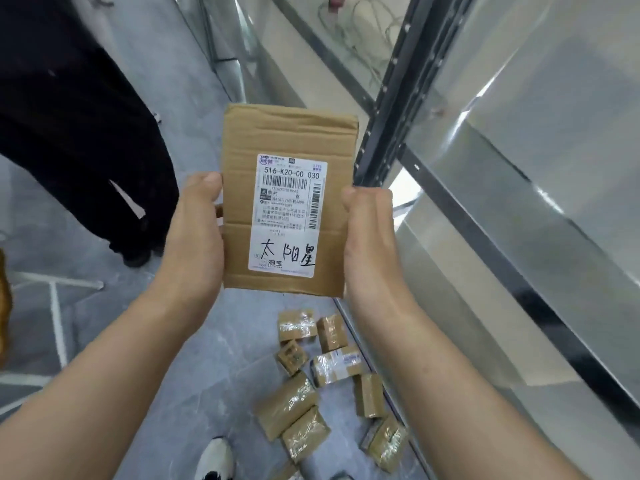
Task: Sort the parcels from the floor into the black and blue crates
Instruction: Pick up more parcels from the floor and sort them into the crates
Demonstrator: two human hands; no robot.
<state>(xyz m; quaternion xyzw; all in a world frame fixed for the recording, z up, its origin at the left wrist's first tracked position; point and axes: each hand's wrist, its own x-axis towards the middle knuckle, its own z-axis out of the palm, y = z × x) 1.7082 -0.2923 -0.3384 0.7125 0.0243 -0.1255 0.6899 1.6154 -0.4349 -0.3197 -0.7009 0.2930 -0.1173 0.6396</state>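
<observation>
A flat brown cardboard parcel (289, 133) is held upright in front of me, its white shipping label with handwritten characters facing me. My left hand (197, 233) grips its left edge and my right hand (369, 237) grips its right edge. Below, on the grey floor, lie several small taped cardboard parcels (329, 368) in a loose heap. No black or blue crate is in view.
A metal shelving rack with a black perforated upright (388, 123) and shiny shelves (519, 202) fills the right side. Another person in black trousers (86, 133) stands at the left. My white shoe (214, 459) shows at the bottom, near the heap.
</observation>
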